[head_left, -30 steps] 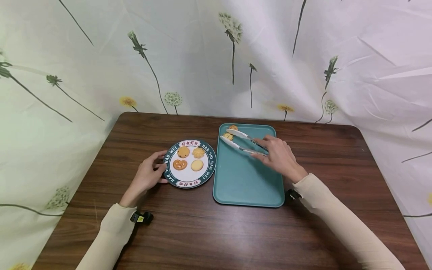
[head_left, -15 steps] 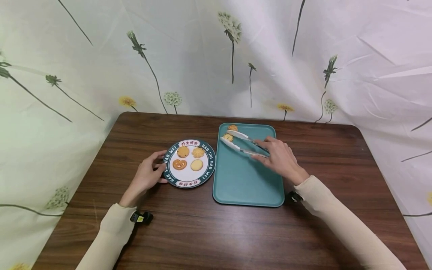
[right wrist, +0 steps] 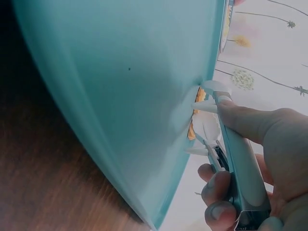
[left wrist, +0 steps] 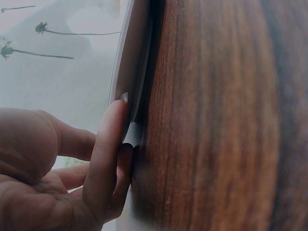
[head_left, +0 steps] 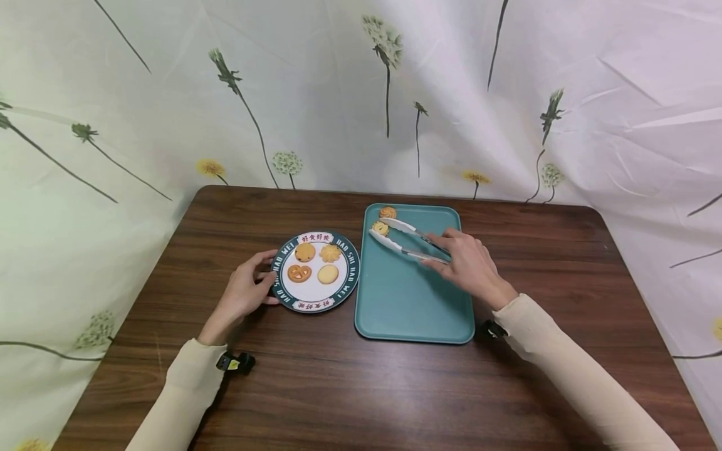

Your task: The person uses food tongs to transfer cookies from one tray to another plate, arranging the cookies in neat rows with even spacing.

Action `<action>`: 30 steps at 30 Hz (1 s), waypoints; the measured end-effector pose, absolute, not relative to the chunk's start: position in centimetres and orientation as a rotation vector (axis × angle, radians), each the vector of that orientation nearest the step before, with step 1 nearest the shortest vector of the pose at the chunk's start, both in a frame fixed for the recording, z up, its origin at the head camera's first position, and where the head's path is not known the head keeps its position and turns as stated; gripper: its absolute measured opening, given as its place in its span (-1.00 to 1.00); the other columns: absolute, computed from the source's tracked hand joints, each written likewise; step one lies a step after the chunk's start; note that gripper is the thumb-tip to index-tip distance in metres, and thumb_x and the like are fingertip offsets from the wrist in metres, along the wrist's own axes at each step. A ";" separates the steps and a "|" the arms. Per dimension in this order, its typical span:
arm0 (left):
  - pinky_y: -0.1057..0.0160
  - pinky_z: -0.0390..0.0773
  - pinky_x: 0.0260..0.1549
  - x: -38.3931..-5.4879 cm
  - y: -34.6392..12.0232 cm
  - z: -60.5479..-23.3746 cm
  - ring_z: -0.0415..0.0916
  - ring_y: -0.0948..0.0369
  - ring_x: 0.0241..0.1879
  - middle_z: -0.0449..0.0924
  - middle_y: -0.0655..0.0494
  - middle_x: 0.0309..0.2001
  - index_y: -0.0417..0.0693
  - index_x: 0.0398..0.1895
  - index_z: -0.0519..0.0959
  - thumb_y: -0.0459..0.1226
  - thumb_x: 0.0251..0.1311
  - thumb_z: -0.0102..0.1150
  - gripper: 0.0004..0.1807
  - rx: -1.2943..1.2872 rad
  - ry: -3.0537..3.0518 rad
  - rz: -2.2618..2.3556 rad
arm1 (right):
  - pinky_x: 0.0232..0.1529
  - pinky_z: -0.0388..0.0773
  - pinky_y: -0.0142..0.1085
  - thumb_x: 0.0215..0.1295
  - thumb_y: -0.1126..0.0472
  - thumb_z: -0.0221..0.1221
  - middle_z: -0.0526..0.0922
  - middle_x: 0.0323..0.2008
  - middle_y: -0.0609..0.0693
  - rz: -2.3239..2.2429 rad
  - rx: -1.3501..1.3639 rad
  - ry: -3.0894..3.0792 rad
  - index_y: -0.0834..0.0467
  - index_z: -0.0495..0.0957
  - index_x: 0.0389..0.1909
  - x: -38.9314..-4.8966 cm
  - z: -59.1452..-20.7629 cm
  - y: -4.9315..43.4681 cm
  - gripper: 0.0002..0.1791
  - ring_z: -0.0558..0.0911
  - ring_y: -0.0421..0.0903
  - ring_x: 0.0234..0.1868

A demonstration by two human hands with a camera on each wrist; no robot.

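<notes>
My left hand [head_left: 244,289] holds the left rim of a round plate [head_left: 352,270] with green edging. In the left wrist view its fingers [left wrist: 107,144] meet the plate's edge [left wrist: 129,62] close to the wood. On the plate lie a round cookie [head_left: 305,252], a flower-shaped cookie [head_left: 329,253], a pretzel cookie [head_left: 299,274] and a plain round cookie [head_left: 328,274]. My right hand [head_left: 470,263] grips metal tongs [head_left: 413,254] with pale tips. Spread apart, the tips stand either side of a flower-shaped cookie [head_left: 380,228] on the teal tray [head_left: 414,300].
A swirled cookie [head_left: 387,213] sits in the tray's far left corner, just beyond the upper tong tip. Plate and tray stand side by side on a dark wooden table [head_left: 338,388]. Behind the table hangs a flower-printed cloth [head_left: 333,94].
The tong tips have shifted very slightly around the flower-shaped cookie on the tray. The left hand keeps its hold on the plate. The head view has tilted a little.
</notes>
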State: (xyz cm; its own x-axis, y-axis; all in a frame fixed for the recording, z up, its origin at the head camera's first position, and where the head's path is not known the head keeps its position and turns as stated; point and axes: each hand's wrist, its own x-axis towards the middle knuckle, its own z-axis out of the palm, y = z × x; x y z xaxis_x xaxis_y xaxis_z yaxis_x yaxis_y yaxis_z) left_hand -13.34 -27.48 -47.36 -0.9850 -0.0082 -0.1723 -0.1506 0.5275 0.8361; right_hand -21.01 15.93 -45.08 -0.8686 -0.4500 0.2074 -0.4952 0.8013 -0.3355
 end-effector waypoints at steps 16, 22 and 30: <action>0.23 0.88 -0.37 -13.4 -27.3 -47.1 0.51 -0.31 0.27 0.20 -0.37 0.47 -0.15 0.61 0.18 -0.40 0.58 -0.11 -0.42 -0.147 2.623 1.447 | -0.77 0.24 -0.38 0.28 -0.11 0.43 0.63 -0.22 0.10 0.574 0.780 -2.852 0.03 0.58 0.37 -20.6 -45.2 16.2 -0.33 0.35 -0.14 -0.62; 0.23 0.88 -0.37 -13.4 -27.3 -47.1 0.51 -0.31 0.27 0.20 -0.37 0.47 -0.15 0.61 0.19 -0.39 0.58 -0.11 -0.43 -0.152 2.624 1.438 | -0.78 0.23 -0.39 0.28 -0.11 0.43 0.61 -0.27 0.09 0.560 0.783 -2.829 0.02 0.60 0.35 -20.5 -45.4 16.2 -0.35 0.33 -0.15 -0.63; 0.25 0.88 -0.36 -13.2 -27.4 -47.2 0.51 -0.31 0.27 0.20 -0.37 0.47 -0.16 0.61 0.17 -0.40 0.58 -0.12 -0.42 -0.142 2.634 1.425 | -0.77 0.24 -0.40 0.28 -0.11 0.43 0.61 -0.26 0.09 0.561 0.791 -2.834 0.00 0.60 0.36 -20.2 -45.6 16.2 -0.35 0.35 -0.15 -0.60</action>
